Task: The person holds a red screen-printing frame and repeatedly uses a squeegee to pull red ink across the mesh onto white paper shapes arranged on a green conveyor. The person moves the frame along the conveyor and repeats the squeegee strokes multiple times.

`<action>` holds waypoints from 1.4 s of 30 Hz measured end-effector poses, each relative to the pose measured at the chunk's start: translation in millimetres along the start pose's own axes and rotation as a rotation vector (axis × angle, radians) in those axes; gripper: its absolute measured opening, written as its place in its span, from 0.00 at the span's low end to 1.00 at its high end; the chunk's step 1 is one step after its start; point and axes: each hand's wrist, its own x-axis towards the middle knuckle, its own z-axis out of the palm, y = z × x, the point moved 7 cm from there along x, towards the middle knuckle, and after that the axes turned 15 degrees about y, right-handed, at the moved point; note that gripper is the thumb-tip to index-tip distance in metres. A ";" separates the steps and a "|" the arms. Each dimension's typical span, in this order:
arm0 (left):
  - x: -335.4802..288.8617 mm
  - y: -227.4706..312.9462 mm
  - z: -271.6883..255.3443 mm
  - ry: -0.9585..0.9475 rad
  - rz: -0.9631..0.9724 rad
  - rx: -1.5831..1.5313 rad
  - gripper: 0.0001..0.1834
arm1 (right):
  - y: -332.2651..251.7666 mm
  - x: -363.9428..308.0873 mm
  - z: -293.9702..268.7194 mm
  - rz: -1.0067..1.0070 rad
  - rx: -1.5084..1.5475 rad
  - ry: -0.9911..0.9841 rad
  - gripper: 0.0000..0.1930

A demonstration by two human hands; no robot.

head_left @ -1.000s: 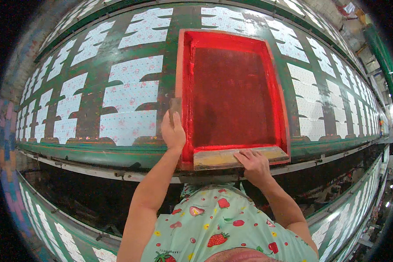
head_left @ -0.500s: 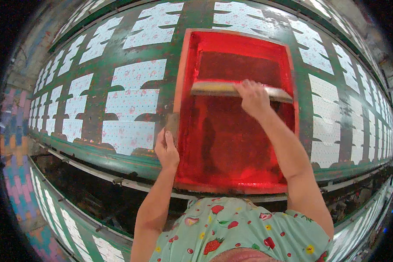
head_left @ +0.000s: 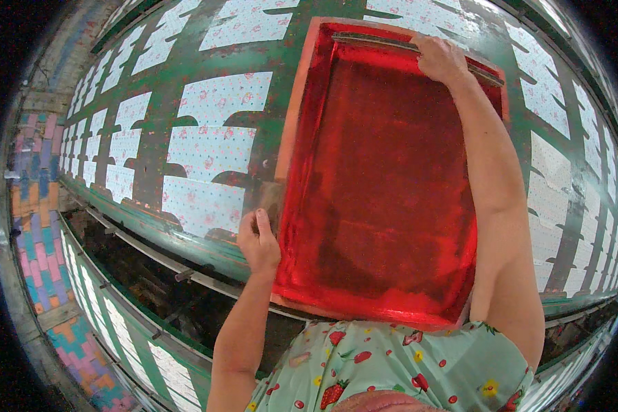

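Note:
A screen-printing frame (head_left: 298,110) with a wooden rim and a red-inked mesh lies on the long green table in front of me. My right hand (head_left: 441,59) is closed on a squeegee (head_left: 372,40), which spans the frame at its far end. The arm reaches along the frame's right side and hides part of that rim. My left hand (head_left: 259,242) is closed round a brownish handle (head_left: 272,198) at the frame's left edge, thumb uppermost. Most of its fingers are turned out of sight. Wet red ink pools brightest along the mesh's borders.
Rows of pale, flower-printed fabric pieces (head_left: 216,147) lie on the green table (head_left: 151,182) left of the frame; paler dotted pieces (head_left: 549,199) lie to the right. A metal rail (head_left: 185,275) runs along the near edge. Another table (head_left: 127,329) stands behind a dark gap, lower left.
My right hand has pushed the squeegee from the upper middle of the mesh to the far end. The view has shifted slightly; my left hand stays at the frame's left edge.

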 end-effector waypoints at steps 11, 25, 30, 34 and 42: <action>1.8 6.6 5.3 -0.041 -0.044 -0.018 0.29 | -56.8 -78.3 -45.0 -0.066 0.070 -0.244 0.14; 8.1 -9.6 9.4 -0.117 0.046 -0.089 0.32 | -242.3 -350.8 -193.4 -0.034 0.162 -0.419 0.08; 1.2 -4.9 3.9 -0.170 0.103 0.020 0.32 | -284.5 -414.0 -224.8 -0.015 0.164 -0.365 0.11; 3.9 -7.0 6.8 -0.194 0.077 -0.073 0.31 | -298.8 -440.2 -240.9 -0.015 0.229 -0.220 0.21; 8.6 6.3 3.6 -0.250 0.021 -0.205 0.31 | -124.0 -494.9 -285.7 0.583 -0.078 0.156 0.24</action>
